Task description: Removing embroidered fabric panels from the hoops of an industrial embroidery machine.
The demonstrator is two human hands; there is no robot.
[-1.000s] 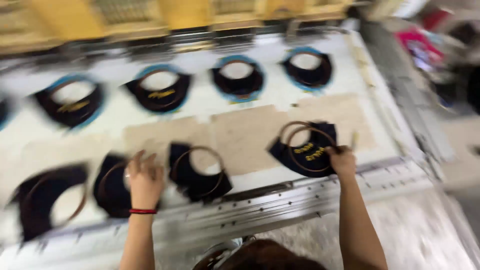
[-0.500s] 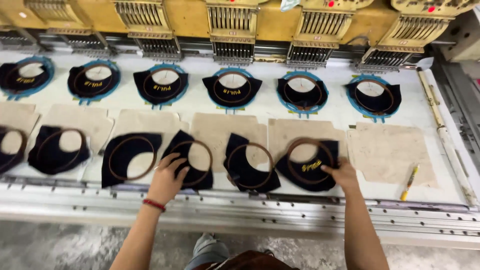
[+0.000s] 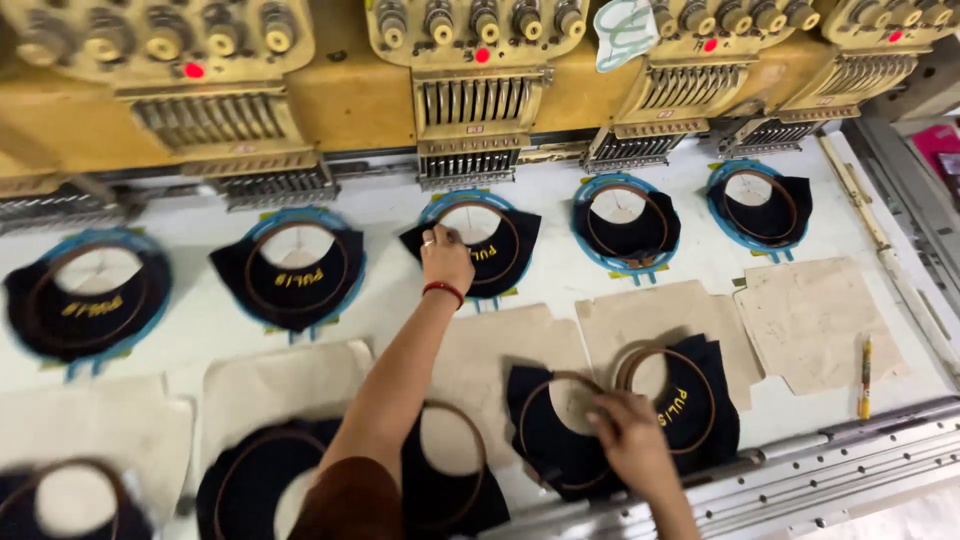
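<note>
On machine bed | left hand [image 3: 446, 258] grips blue-framed hoop [image 3: 478, 243] holding dark cloth | right hand [image 3: 628, 438] grasps loose hoop [image 3: 560, 432]

Brightness: even and fairly bright across the white table [image 3: 200, 320]; no dim patches.
Light source: overhead, outside the view.
Shadows: soft and short, beneath the yellow machine heads [image 3: 470, 90] along the table's far edge.
Glare: faint sheen on the metal rail [image 3: 850, 460] at the near edge.
Blur: motion smear at the left edge; the right hand [image 3: 630, 440] is softened.
Sharpest zone: centre, around the left hand [image 3: 445, 258].
Distortion: wide-angle bending toward the corners.
</note>
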